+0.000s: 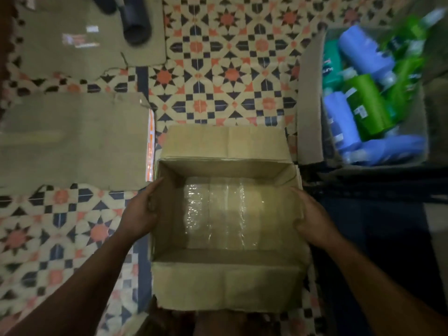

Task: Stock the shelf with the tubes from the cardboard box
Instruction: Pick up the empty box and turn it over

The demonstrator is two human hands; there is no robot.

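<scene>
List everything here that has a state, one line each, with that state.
empty box: open, flaps folded out, only tape on its bottom.
left hand: grips the empty box's left wall.
right hand: grips its right wall.
second box: open, filled with tubes.
tubes: blue and green, lying jumbled.
flattened cardboard: lying flat on the floor.
</scene>
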